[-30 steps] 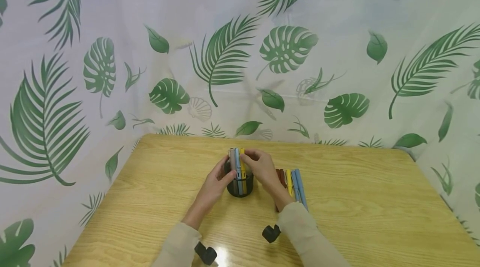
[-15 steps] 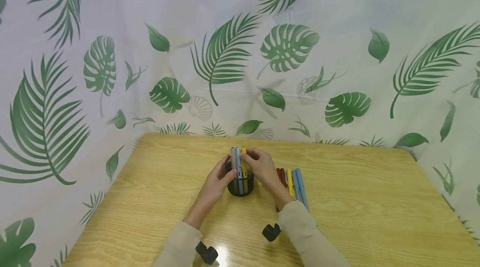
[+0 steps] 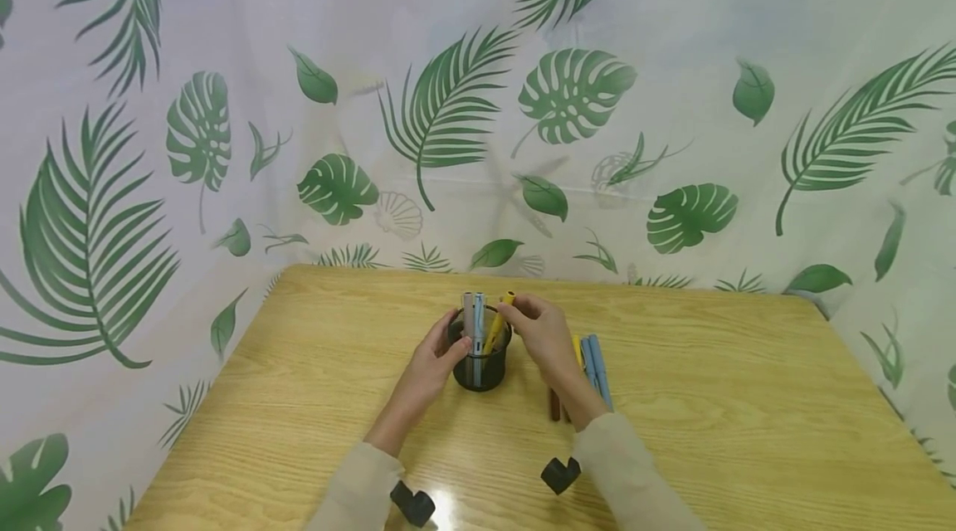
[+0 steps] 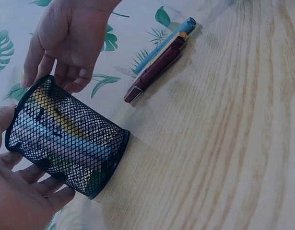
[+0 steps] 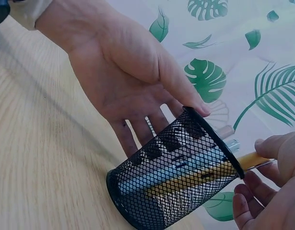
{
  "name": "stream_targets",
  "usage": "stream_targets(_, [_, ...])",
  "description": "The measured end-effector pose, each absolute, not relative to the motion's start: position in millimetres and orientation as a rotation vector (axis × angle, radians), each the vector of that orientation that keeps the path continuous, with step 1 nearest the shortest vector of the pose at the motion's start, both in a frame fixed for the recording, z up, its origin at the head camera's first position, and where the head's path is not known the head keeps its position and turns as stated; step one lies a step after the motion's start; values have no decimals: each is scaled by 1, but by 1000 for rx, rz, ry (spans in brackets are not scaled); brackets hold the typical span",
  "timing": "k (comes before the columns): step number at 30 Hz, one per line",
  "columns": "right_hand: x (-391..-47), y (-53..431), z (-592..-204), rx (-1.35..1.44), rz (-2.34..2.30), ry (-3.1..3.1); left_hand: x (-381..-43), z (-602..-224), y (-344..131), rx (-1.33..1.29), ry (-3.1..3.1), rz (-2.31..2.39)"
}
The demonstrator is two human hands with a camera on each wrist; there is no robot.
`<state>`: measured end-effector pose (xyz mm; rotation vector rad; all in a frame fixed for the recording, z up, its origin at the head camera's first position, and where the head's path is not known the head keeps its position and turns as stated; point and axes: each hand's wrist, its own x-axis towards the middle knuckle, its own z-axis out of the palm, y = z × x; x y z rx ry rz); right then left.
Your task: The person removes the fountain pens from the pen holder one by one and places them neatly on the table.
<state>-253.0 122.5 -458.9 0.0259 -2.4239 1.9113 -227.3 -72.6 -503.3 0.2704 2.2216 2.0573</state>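
A black mesh pen holder (image 3: 478,375) stands upright on the table. My left hand (image 3: 420,372) holds it from the left, thumb at the rim and fingers round the far side, as the right wrist view shows. Inside lean a grey pen (image 3: 468,317) and a light blue pen (image 3: 480,322), side by side. My right hand (image 3: 545,340) pinches the top of a yellow pen (image 3: 494,333) between thumb and fingertips. That pen slants to the right, its lower part inside the mesh (image 5: 185,179).
Right of the holder, partly under my right forearm, lies a row of pens: blue pens (image 3: 600,369), a yellow pen (image 3: 577,348) and dark red pens (image 4: 154,72). A leaf-patterned cloth (image 3: 463,141) hangs behind the wooden table (image 3: 747,398). Black devices (image 3: 560,475) sit at both wrists.
My right hand has moved right, tilting the yellow pen from near upright to a rightward slant, away from the other two. The left hand and the pen holder stay in place.
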Motion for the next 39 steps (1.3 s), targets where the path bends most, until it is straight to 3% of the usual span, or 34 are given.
stream_targets(39, [-233,173,-442,-106,2200,-2081,-227,-504,-73,289,2205,2078])
